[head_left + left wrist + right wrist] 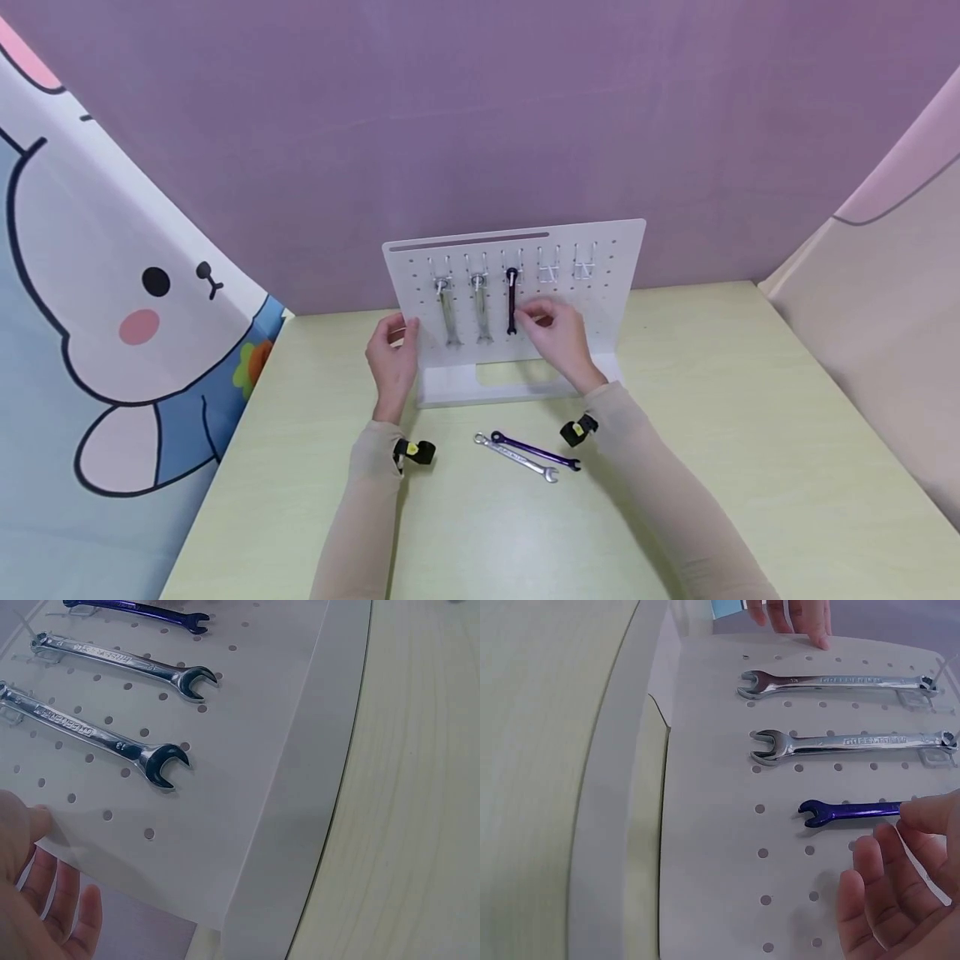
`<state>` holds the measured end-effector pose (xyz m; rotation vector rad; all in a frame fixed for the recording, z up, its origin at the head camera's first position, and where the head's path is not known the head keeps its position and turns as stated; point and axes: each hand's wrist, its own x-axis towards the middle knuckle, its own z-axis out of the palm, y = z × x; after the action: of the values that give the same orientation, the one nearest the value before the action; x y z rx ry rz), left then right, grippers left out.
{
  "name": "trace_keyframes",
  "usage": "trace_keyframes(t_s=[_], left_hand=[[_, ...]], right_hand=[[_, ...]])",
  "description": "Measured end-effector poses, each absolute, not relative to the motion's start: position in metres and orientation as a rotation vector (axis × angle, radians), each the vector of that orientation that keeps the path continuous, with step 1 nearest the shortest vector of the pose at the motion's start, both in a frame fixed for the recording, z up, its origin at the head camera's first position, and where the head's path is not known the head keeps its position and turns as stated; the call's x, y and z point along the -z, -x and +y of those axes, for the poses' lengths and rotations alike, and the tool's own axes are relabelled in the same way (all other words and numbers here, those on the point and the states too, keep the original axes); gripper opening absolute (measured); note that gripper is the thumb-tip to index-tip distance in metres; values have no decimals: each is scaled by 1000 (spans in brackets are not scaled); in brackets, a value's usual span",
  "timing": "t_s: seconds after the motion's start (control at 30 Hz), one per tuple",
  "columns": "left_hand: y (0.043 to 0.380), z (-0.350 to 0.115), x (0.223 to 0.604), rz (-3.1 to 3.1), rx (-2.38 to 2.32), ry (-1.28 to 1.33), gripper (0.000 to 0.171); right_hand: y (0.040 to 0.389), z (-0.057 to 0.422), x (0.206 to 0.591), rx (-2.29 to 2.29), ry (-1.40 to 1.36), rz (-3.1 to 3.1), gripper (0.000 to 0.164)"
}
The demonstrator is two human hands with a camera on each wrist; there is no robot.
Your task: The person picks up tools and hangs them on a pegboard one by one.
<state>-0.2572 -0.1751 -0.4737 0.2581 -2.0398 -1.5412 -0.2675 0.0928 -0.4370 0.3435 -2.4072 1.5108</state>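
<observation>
A white pegboard [495, 354] stands on the table, and my left hand [393, 358] grips its left edge, thumb on the front and fingers behind. Two silver combination wrenches, the outer one [82, 731] and its neighbour [124, 662], hang from hooks. Beside them a smaller blue-purple combination wrench [847, 811] hangs with its ring end on the middle hook. The right hand [558, 337] has loosely bent fingers, thumb and index tips right at this wrench's handle; in the right wrist view the thumb covers its upper part.
Two metal hooks at the right of the board, one [549, 273] beside another [583, 271], hold nothing. On the table [712, 417] in front lie a silver wrench [517, 457] and a purple wrench [543, 453]. A purple cloth [480, 125] hangs behind.
</observation>
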Motion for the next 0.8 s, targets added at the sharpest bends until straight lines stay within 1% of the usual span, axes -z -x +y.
trace_keyframes(t_s=[0.57, 0.8], left_hand=[[255, -175, 470, -2048, 1551, -271, 29], [256, -175, 472, -2054, 1550, -277, 30]], right_hand=[[241, 97, 455, -1583, -373, -2599, 19], [230, 99, 463, -1617, -435, -2662, 24]])
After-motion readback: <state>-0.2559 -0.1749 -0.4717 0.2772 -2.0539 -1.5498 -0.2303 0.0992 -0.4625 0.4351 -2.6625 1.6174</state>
